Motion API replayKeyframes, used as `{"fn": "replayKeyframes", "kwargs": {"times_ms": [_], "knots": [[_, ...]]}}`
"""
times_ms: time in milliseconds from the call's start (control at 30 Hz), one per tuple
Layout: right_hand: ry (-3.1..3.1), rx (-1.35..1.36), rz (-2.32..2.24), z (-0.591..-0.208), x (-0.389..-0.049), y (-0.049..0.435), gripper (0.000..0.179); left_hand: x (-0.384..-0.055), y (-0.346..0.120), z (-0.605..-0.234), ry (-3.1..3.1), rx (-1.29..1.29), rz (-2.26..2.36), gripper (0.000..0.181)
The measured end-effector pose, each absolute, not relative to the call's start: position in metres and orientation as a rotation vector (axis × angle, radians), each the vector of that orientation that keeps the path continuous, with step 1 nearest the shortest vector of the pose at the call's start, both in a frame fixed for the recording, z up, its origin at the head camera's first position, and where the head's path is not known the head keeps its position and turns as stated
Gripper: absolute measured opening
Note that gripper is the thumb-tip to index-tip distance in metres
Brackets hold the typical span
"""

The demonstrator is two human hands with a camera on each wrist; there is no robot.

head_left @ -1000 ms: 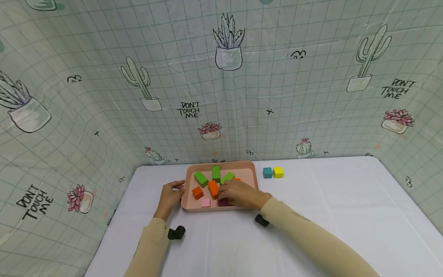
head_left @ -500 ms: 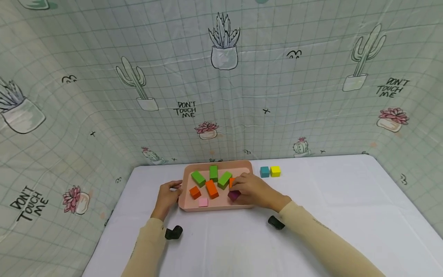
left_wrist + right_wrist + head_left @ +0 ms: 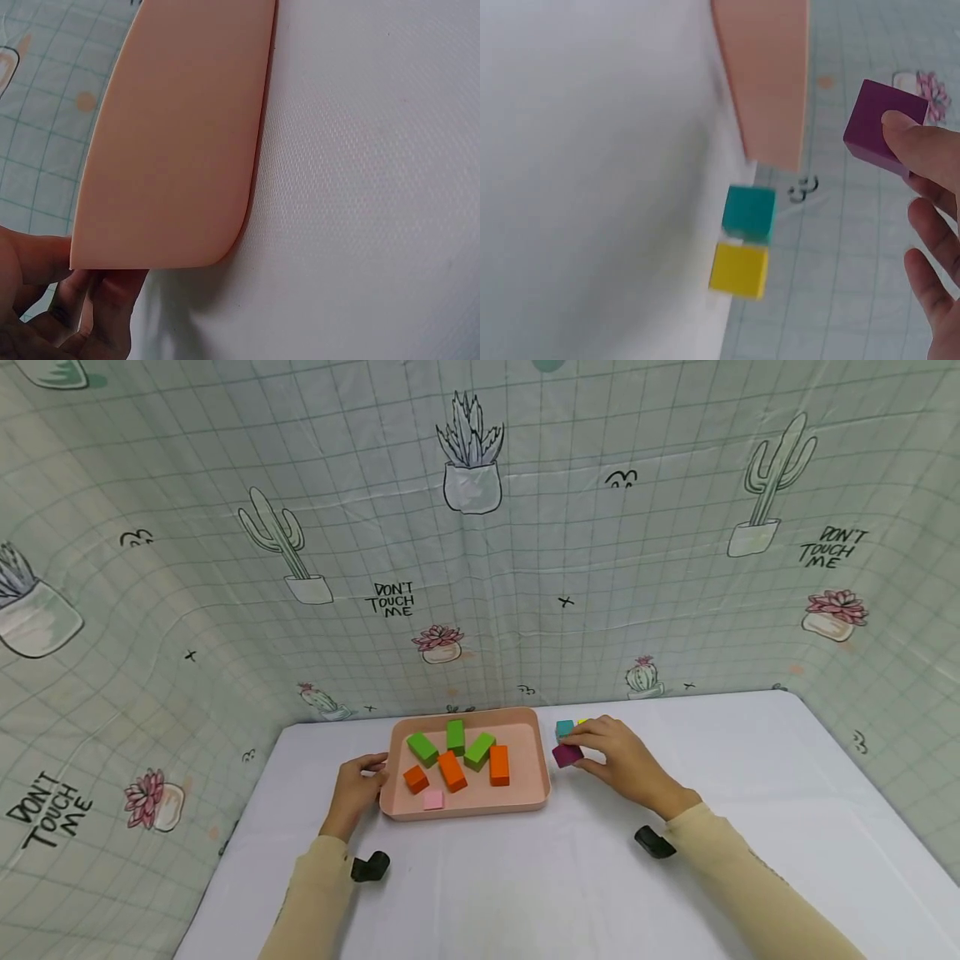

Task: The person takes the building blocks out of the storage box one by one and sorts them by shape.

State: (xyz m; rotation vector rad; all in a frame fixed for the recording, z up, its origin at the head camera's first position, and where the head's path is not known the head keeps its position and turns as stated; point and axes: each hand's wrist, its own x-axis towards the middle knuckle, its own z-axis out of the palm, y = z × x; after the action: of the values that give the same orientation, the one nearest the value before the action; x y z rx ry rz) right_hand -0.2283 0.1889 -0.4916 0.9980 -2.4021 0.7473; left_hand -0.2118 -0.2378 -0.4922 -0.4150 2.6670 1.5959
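Observation:
My right hand (image 3: 626,764) pinches a purple cube (image 3: 567,755) between thumb and fingers, just off the tray's right side. In the right wrist view the thumb presses on a face of this purple cube (image 3: 881,124). A teal cube (image 3: 565,727) and a mostly hidden yellow cube (image 3: 581,722) sit right behind it. My left hand (image 3: 354,793) holds the left end of a shallow peach tray (image 3: 525,800). Seen from the left wrist, fingers (image 3: 112,300) lie against the tray's end wall and one digit meets its rim.
Inside the tray are several green blocks (image 3: 480,750), orange blocks (image 3: 499,765) and a pink block (image 3: 433,799). A white cloth (image 3: 480,893) covers the table, and a patterned curtain (image 3: 525,527) stands behind. A black wrist device (image 3: 655,842) sits at each cuff.
My right hand has carried the purple cube out of the tray and rightward, close to the teal and yellow cubes. My left hand stays at the tray's left end. The view has shifted slightly.

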Motion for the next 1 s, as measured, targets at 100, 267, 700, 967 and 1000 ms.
{"fn": "replayKeyframes", "kwargs": {"times_ms": [100,267,700,967,1000], "knots": [[-2.451,0.926,0.742,-0.495,-0.228,0.203,0.044,-0.212,-0.239,-0.493,2.666,-0.416,1.596,0.037],[-2.498,0.796,0.715,-0.502,-0.229,0.222,0.041,-0.212,-0.239,-0.494,2.669,-0.422,1.592,0.037],[-2.639,0.581,0.672,-0.510,-0.241,0.242,0.038,-0.213,-0.239,-0.494,2.659,-0.386,1.606,0.037],[-2.707,0.542,0.651,-0.509,-0.253,0.244,0.035,-0.216,-0.240,-0.496,2.658,-0.398,1.582,0.038],[-2.715,0.538,0.646,-0.510,-0.255,0.245,0.034,-0.216,-0.240,-0.496,2.657,-0.393,1.581,0.038]]}}
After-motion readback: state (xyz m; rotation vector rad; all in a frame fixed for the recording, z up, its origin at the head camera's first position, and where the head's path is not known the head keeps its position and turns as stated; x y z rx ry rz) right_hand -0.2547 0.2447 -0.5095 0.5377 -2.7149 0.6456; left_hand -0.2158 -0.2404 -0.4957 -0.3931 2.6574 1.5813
